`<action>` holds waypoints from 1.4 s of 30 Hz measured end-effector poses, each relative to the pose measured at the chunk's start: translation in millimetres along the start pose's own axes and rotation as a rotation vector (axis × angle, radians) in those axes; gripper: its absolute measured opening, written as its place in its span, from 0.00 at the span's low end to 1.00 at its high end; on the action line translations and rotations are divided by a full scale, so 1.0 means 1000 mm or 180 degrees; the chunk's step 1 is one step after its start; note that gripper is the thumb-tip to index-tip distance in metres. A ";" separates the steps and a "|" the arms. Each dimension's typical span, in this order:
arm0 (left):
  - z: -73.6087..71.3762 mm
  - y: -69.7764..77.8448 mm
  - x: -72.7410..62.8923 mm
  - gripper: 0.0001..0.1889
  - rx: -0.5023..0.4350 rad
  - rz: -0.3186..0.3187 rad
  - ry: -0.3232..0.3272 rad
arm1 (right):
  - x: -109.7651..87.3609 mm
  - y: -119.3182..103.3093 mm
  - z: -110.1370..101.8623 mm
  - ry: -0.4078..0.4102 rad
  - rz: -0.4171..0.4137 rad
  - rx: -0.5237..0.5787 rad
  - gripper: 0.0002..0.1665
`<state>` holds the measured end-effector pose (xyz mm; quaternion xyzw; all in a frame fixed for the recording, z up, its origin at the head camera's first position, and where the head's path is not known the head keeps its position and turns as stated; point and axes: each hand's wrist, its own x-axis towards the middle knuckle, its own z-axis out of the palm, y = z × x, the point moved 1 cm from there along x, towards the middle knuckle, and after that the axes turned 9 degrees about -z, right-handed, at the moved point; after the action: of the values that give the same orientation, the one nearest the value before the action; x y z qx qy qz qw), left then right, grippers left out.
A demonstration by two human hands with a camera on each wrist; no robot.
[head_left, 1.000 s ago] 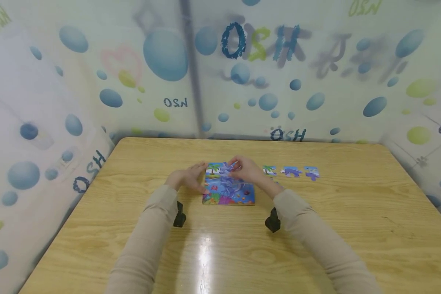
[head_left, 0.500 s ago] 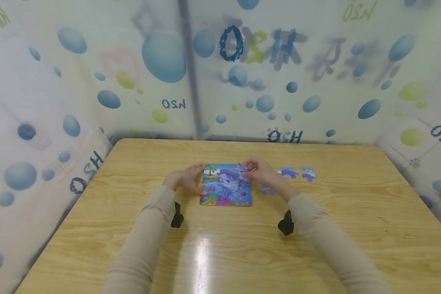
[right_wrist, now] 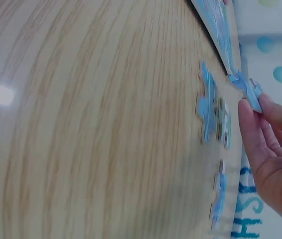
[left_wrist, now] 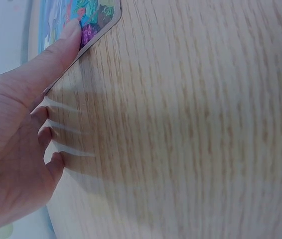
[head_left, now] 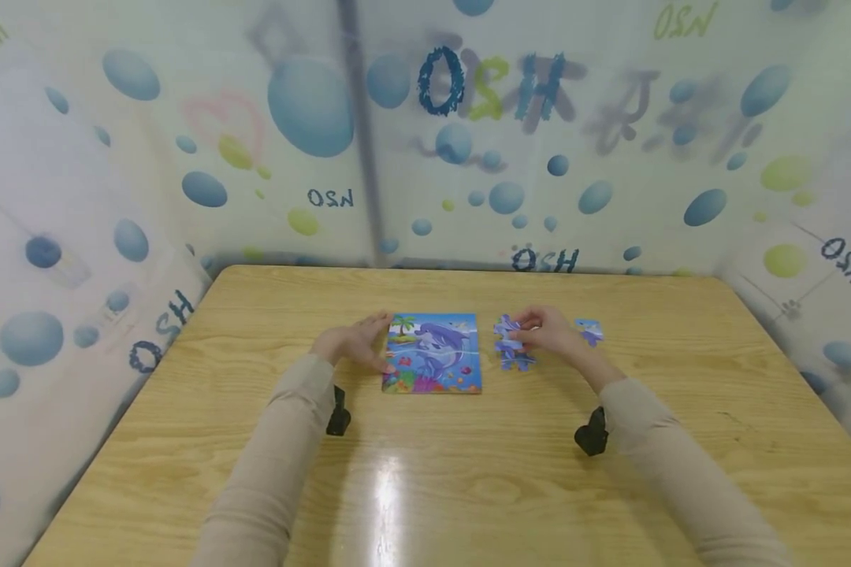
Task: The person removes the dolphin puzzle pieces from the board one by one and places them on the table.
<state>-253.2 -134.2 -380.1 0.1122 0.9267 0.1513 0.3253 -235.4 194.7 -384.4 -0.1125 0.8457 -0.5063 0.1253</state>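
Note:
A square jigsaw puzzle board (head_left: 434, 358) with a dolphin, palm tree and coral picture lies on the table. My left hand (head_left: 351, 345) rests at its left side, the straight thumb (left_wrist: 64, 47) pressing on the picture near a corner. The other left fingertips touch the table beside the edge. To the right of the board, my right hand (head_left: 549, 332) pinches a blue-purple jigsaw piece (right_wrist: 250, 92) between thumb and fingers, above the table. Below that hand lie loose jigsaw pieces (head_left: 518, 364); the hand partly hides this group.
Another loose jigsaw piece (head_left: 589, 331) lies farther right on the wooden table (head_left: 468, 480). A patterned wall covering (head_left: 461, 181) stands behind the table's back edge. Black wrist mounts (head_left: 593, 433) hang below both wrists.
My right hand has carried the pinched piece rightward from over the board to beside the loose pieces, uncovering the board's upper right. The left hand stays at the board's left side.

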 end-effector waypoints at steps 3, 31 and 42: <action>0.000 0.000 0.001 0.53 -0.0011 -0.0006 0.0010 | -0.007 0.005 -0.010 0.0011 0.0038 -0.0014 0.24; -0.001 -0.002 0.004 0.53 0.0075 0.0003 0.0014 | -0.036 0.038 -0.048 -0.0242 0.0739 -0.0329 0.18; -0.001 0.000 0.003 0.53 0.0069 0.0052 0.0024 | -0.031 0.034 -0.048 -0.0166 0.0821 -0.0928 0.19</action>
<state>-256.2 -133.7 -381.2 0.1227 0.9285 0.1442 0.3193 -224.0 260.3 -389.7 -0.0332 0.9140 -0.3551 0.1934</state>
